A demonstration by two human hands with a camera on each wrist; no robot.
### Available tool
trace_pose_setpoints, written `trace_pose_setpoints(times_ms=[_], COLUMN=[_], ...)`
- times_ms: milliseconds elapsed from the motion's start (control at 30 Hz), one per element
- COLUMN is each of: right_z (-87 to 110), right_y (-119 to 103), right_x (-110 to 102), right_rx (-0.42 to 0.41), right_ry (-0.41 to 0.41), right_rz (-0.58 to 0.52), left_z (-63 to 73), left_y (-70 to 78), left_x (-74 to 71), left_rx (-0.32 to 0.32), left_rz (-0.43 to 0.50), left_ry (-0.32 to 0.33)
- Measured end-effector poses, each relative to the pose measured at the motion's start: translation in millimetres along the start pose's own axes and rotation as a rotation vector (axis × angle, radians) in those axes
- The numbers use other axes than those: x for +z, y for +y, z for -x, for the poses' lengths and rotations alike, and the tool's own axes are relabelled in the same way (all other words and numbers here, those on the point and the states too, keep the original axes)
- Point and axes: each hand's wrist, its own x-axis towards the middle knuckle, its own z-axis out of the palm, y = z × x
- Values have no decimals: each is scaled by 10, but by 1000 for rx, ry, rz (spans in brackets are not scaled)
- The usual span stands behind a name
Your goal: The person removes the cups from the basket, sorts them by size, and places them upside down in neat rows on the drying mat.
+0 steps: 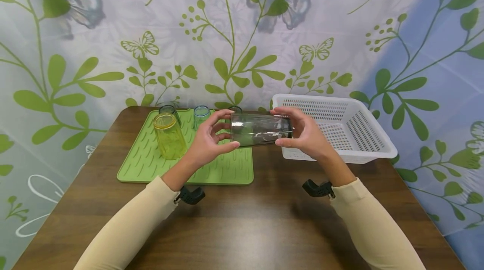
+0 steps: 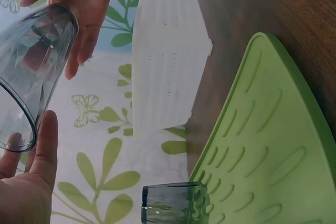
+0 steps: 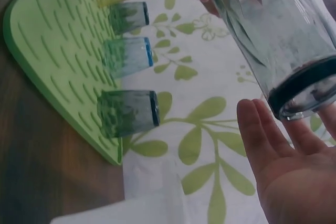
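Note:
A clear grey drinking glass (image 1: 261,129) lies sideways in the air between both hands, above the right part of a green drying mat (image 1: 223,174). My left hand (image 1: 207,141) holds the glass at its open rim, thumb below and fingers above in the head view. At the other end, my right hand (image 1: 308,133) grips the thick base between thumb and fingers. The left wrist view shows the rim of the glass (image 2: 44,72) beside the left fingers. In the right wrist view the dark base ring sits at the right fingertips (image 3: 252,114).
Upside down on the mat stand a tall yellow glass (image 1: 169,139), a small blue glass (image 3: 128,56) and two small grey glasses, one at the mat's back right (image 3: 128,114). A white perforated basket (image 1: 378,152) stands on the right of the wooden table (image 1: 245,228), before a leaf-patterned cloth.

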Motion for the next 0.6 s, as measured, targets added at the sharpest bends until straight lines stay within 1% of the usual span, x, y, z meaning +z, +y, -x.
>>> trace_pose_setpoints(times_ms=[100, 167, 400, 500, 600], right_z=[13, 25, 65, 75, 81], right_y=[19, 25, 30, 37, 37], right_x=[39, 61, 114, 129, 147], right_rx=[-14, -11, 67, 90, 91], right_ry=[-4, 3, 14, 23, 36], right_rz=[-18, -8, -141, -154, -156], left_z=[15, 28, 60, 67, 74], left_y=[-13, -21, -5, 1, 9], left_x=[-4, -10, -6, -8, -12], left_rx=[3, 6, 11, 9, 9], left_rz=[8, 9, 28, 30, 36], left_ry=[-5, -9, -13, -16, -21])
